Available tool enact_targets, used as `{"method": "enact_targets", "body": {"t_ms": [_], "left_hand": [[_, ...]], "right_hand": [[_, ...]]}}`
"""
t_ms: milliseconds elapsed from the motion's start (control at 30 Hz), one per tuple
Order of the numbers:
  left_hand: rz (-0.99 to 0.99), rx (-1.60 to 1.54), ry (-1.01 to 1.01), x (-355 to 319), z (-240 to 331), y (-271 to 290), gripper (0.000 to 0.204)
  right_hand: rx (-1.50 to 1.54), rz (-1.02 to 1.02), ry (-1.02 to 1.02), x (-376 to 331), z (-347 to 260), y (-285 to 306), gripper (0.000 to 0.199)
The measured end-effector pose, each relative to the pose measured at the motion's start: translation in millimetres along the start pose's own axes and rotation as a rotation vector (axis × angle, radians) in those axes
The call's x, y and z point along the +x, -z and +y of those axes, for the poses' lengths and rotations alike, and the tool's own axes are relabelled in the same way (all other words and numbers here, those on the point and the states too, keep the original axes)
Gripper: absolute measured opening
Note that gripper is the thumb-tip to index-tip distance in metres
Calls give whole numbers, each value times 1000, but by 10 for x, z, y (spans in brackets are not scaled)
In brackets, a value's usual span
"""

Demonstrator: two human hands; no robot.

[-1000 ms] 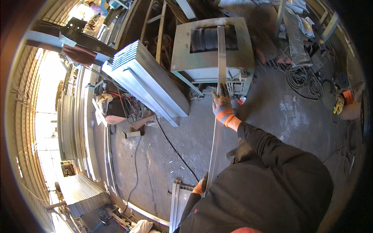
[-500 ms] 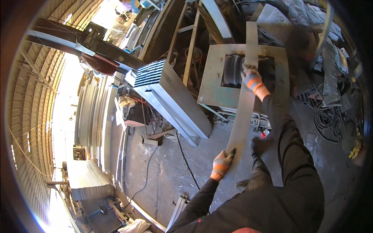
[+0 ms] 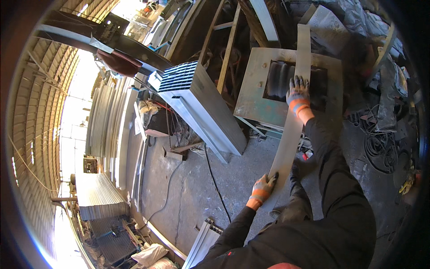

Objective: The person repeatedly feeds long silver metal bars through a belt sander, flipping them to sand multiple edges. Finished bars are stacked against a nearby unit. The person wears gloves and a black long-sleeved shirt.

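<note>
While both gloved hands grip it, a long, flat grey metal strip [image 3: 293, 121] slants up onto a green machine [image 3: 255, 89]. Left hand [image 3: 263, 188] clamps its lower end; right hand [image 3: 298, 92] presses flat higher up.

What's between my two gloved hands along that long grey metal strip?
In the head view, only bare strip: the long grey metal strip runs uninterrupted from the left hand up to the right hand.

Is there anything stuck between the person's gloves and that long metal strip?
Nothing visible. The left hand grips the near end of the long metal strip, and the right hand presses on it farther up, where it lies over the dark opening of the green-grey machine table. Both gloves touch it directly.
</note>
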State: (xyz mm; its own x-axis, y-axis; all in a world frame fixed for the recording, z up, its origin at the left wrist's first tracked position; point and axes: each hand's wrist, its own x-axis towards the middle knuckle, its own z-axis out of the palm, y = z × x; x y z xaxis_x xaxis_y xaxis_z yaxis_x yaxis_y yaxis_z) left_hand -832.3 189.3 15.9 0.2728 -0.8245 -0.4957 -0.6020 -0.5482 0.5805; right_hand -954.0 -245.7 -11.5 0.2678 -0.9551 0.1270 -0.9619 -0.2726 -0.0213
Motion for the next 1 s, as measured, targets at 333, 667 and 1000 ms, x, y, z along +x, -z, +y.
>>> {"method": "enact_targets", "body": {"t_ms": [333,667,1000], "left_hand": [[26,-57,-29,-2075,-1873,-370,44],[-117,-68,157,-3460,-2961,-491,51],[-107,50,-67,-2571,-1947,79,83]], "right_hand": [[186,54,25,-2532,-867,388,70],[229,21,76,-4096,-1444,719,76],[959,505,65,-2756,-753,325,69]]}}
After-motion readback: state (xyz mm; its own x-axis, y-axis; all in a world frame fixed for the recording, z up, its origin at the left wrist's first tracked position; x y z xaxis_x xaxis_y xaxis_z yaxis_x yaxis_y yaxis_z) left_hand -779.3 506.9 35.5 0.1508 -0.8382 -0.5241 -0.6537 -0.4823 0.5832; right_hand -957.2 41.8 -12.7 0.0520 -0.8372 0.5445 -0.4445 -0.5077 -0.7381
